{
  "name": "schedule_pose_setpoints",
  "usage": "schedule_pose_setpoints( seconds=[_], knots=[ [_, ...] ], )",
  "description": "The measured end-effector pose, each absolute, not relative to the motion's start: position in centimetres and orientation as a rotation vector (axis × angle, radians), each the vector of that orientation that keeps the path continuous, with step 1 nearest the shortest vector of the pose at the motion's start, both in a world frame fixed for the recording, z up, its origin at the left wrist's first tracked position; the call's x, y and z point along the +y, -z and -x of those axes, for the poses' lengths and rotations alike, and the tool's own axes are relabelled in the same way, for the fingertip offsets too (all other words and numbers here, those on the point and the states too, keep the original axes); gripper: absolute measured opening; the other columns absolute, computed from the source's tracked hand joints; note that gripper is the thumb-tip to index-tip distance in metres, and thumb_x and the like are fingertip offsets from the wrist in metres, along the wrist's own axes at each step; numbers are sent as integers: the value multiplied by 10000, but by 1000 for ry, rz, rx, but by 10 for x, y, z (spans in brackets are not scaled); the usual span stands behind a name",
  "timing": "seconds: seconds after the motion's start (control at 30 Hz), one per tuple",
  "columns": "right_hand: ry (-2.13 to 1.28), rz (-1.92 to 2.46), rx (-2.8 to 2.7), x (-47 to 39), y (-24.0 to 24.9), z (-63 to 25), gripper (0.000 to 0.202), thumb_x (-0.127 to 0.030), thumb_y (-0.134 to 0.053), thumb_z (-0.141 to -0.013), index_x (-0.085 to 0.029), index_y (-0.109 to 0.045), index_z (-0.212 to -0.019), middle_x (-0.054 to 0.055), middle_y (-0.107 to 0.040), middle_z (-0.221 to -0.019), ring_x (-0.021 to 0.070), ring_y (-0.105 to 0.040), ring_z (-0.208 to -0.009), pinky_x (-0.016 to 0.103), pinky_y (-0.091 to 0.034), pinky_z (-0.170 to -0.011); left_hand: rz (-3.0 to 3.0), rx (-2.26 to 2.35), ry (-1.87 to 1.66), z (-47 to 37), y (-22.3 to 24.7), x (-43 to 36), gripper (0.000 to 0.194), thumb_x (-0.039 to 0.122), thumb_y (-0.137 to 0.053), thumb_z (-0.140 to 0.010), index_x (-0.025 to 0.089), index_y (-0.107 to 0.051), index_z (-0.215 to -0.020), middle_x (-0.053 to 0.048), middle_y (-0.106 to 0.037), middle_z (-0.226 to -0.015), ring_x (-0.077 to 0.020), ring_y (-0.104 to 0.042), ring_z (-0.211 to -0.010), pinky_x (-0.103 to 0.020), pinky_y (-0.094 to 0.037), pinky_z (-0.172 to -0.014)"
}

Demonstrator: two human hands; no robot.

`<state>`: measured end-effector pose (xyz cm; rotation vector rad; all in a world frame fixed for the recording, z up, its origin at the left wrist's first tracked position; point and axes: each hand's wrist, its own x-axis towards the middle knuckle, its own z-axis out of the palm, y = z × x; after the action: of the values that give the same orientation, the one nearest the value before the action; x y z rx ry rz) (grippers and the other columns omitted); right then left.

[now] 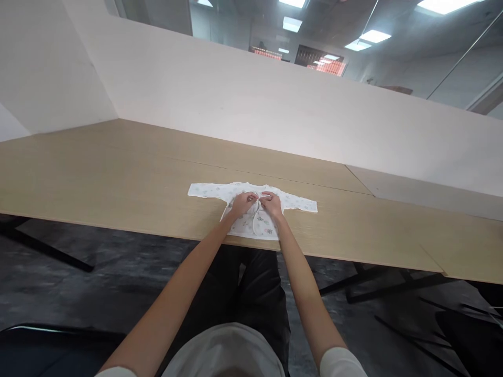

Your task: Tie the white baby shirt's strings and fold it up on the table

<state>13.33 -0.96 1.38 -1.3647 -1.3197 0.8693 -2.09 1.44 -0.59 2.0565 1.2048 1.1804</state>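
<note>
White printed baby shirt [251, 207] flat on wooden table [118, 183], sleeves spread; left hand [242, 203] and right hand [271, 203] pinching front opening near collar.

This looks like an office. A long wooden bench [118, 173] runs along a pale partition [275, 110], with glass walls [451, 68] and ceiling light panels [375, 35] beyond.

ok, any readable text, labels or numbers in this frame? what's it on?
None readable.
Baby shirt: small printed motifs, too small to tell whether any are letters.
Desk: no markings.
Lit red-orange panels behind the glass: blurred, nothing legible.
</note>
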Motion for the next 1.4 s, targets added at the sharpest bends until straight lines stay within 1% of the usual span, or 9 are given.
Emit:
schedule_pose_setpoints(
  seconds=[0.13, 0.33, 0.5, 0.67, 0.77, 0.87, 1.1, 1.27, 1.4],
  knots=[
    [-880, 1353, -1323, -7, -10, -133, 403, -273, -577, -635, -154, -620, -1017, -69, -577, -539, 102, -508, -484, 203, -411, -494, -2048, 1217, -1168, 21, 3, 13, 249, 330, -523, -842, 200, -721, -919, -44, -742, -958, -176, -667, -862, -288, -520, -845],
    [-875, 1350, -1386, -6, -9, -132, 399, -207, -568, -621, -169, -608, -1016, -49, -634, -644, 102, -567, -548, 211, -469, -562, -2036, 1181, -1162, 21, 2, 12, 212, 252, -536, -821, 195, -713, -924, -40, -739, -988, -169, -670, -894, -298, -525, -877],
    [-863, 1402, -1407, -9, -11, -129, 341, -187, -564, -629, -190, -578, -970, -43, -637, -678, 116, -600, -594, 222, -490, -593, -2013, 1138, -1145, 21, 1, 11, 254, 281, -509, -858, 197, -711, -986, -44, -733, -1055, -168, -668, -963, -293, -511, -919],
    [-931, 1386, -1381, -11, -13, -129, 297, -211, -567, -646, -216, -518, -940, -52, -618, -696, 112, -576, -542, 217, -468, -532, -2010, 1136, -1168, 21, -1, 9, 280, 326, -548, -849, 197, -701, -1044, -38, -742, -1001, -165, -677, -895, -282, -522, -868],
    [-962, 1382, -1335, -11, -12, -129, 306, -207, -571, -637, -223, -487, -930, -73, -585, -650, 100, -532, -478, 201, -423, -472, -2003, 1185, -1179, 20, -3, 6, 250, 303, -583, -820, 184, -708, -1000, -36, -748, -925, -158, -680, -816, -272, -529, -810],
    [-980, 1378, -1310, -9, -12, -130, 327, -196, -570, -619, -217, -479, -933, -100, -529, -557, 90, -465, -414, 189, -359, -422, -2033, 1250, -1191, 18, -6, 4, 207, 274, -583, -816, 178, -724, -933, -45, -752, -931, -163, -677, -812, -274, -525, -810],
    [-1010, 1381, -1258, -9, -15, -131, 375, -173, -553, -589, -155, -566, -964, -112, -468, -458, 81, -410, -389, 184, -330, -410, -2146, 1462, -1086, 17, -7, 2, 224, 244, -555, -825, 202, -761, -902, -47, -761, -946, -194, -673, -859, -309, -507, -855],
    [-873, 1522, -1399, -17, -19, -129, 197, -213, -573, -641, -146, -676, -795, -51, -542, -476, 95, -458, -418, 199, -382, -443, -2244, 1630, -953, 13, -9, 0, 228, 213, -556, -805, 231, -773, -873, -50, -763, -899, -234, -666, -927, -355, -475, -921],
    [-766, 1579, -1548, -22, -22, -128, 196, -240, -554, -706, -151, -723, -750, -26, -577, -501, 118, -516, -478, 208, -404, -499, -2313, 1736, -857, 12, -15, -6, 253, 178, -537, -787, 212, -772, -874, -93, -750, -909, -258, -659, -955, -365, -463, -922]
  ],
)
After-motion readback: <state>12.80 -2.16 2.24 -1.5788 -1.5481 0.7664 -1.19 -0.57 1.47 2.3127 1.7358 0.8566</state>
